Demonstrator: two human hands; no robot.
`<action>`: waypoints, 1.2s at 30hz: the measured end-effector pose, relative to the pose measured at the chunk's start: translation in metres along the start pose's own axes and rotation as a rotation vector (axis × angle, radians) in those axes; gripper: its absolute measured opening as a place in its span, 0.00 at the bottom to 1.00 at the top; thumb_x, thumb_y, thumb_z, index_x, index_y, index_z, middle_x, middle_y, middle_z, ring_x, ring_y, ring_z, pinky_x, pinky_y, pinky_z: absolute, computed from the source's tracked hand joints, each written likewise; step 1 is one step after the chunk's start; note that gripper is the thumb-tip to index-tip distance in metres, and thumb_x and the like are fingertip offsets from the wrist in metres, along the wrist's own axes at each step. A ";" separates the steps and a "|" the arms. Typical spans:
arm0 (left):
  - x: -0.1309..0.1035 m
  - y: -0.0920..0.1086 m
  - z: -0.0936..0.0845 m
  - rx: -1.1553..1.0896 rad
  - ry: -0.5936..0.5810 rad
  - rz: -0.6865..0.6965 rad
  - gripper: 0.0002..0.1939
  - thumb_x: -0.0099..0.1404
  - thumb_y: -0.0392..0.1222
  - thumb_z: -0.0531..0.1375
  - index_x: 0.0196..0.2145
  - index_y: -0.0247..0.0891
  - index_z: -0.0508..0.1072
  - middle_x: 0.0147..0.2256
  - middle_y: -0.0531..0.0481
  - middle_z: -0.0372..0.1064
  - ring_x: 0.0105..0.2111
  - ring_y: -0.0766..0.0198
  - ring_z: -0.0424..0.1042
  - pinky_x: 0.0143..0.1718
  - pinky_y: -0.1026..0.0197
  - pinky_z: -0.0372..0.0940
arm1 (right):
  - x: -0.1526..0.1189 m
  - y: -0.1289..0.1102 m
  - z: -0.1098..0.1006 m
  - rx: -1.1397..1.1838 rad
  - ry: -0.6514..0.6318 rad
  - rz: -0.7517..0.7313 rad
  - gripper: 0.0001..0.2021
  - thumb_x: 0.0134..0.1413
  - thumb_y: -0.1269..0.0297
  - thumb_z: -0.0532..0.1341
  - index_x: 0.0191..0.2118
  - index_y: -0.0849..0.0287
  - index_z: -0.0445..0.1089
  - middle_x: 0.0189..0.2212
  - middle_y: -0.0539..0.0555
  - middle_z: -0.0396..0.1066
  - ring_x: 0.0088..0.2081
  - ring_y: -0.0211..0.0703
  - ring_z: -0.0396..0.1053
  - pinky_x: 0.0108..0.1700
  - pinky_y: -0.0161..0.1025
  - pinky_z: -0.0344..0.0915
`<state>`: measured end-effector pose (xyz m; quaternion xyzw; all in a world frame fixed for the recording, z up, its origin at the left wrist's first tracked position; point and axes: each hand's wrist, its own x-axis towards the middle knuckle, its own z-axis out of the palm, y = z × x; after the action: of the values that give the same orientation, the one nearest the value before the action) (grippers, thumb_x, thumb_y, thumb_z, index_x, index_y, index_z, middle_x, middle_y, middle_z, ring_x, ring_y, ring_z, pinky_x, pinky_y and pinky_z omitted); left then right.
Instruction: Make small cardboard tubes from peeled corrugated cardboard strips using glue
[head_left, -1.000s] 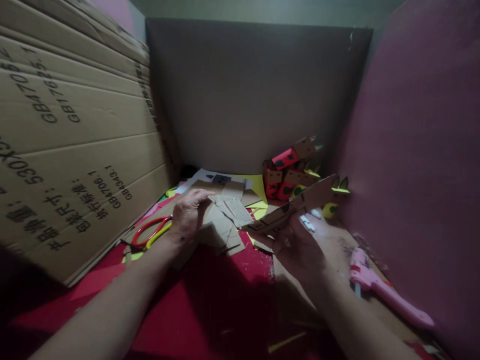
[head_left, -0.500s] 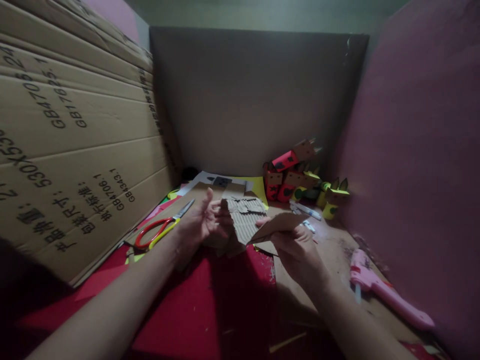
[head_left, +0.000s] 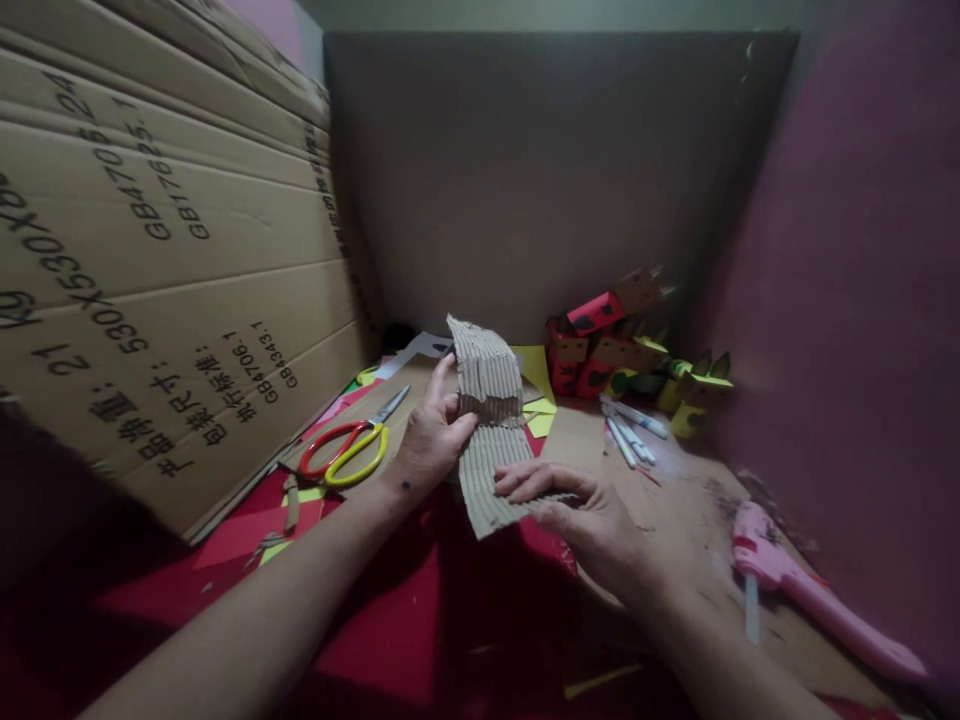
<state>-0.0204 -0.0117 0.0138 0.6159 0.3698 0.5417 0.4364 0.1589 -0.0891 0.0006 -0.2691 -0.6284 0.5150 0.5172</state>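
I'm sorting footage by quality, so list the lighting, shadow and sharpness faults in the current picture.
Head view: dim overall, lower left corner nearly black; head view: dark shadow on the red surface below the corrugated cardboard; head view: pink wall soft and hazy; head view: large carton looks stretched toward the left edge.

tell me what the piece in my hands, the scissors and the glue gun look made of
Held piece: matte corrugated cardboard, its ridges exposed.
Scissors: metal blades, judging by their grey sheen; smooth red and yellow handles, perhaps plastic.
Glue gun: probably hard pink plastic, given its smooth moulded shape.
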 end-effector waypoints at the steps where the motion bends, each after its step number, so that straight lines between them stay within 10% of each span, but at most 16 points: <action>1: 0.001 -0.001 0.000 -0.007 0.023 0.004 0.47 0.52 0.31 0.60 0.63 0.42 0.40 0.31 0.54 0.74 0.28 0.66 0.72 0.32 0.64 0.64 | 0.000 0.001 0.001 -0.032 0.011 0.021 0.02 0.48 0.65 0.64 0.28 0.55 0.75 0.34 0.52 0.75 0.44 0.45 0.69 0.48 0.42 0.63; 12: -0.005 -0.019 0.017 -0.494 -0.286 -0.383 0.21 0.47 0.34 0.67 0.41 0.29 0.73 0.38 0.38 0.75 0.38 0.54 0.74 0.43 0.54 0.65 | 0.009 0.014 0.002 0.121 0.315 0.215 0.10 0.40 0.59 0.68 0.23 0.61 0.71 0.20 0.48 0.70 0.24 0.38 0.69 0.30 0.39 0.71; 22: -0.009 -0.012 0.024 -0.245 -0.325 -0.152 0.19 0.51 0.32 0.64 0.43 0.34 0.75 0.42 0.45 0.74 0.45 0.55 0.71 0.50 0.54 0.61 | 0.013 0.022 -0.004 0.170 0.419 0.295 0.13 0.37 0.66 0.68 0.30 0.60 0.65 0.21 0.47 0.70 0.22 0.40 0.71 0.20 0.35 0.71; 28: -0.016 -0.020 0.023 -0.264 -0.429 -0.297 0.18 0.60 0.45 0.59 0.47 0.36 0.72 0.41 0.43 0.74 0.40 0.55 0.72 0.41 0.57 0.65 | 0.015 0.025 -0.004 0.241 0.471 0.286 0.19 0.32 0.72 0.68 0.30 0.56 0.57 0.20 0.44 0.70 0.18 0.40 0.70 0.15 0.36 0.69; 36: -0.017 -0.019 0.031 -0.405 -0.420 -0.286 0.24 0.51 0.28 0.59 0.47 0.36 0.72 0.46 0.44 0.71 0.45 0.54 0.70 0.45 0.57 0.64 | 0.016 0.022 -0.003 0.293 0.437 0.262 0.16 0.34 0.75 0.64 0.31 0.56 0.59 0.25 0.47 0.71 0.23 0.43 0.73 0.22 0.38 0.72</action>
<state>0.0084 -0.0252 -0.0104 0.5566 0.2390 0.3986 0.6886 0.1525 -0.0669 -0.0139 -0.3750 -0.3809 0.5925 0.6027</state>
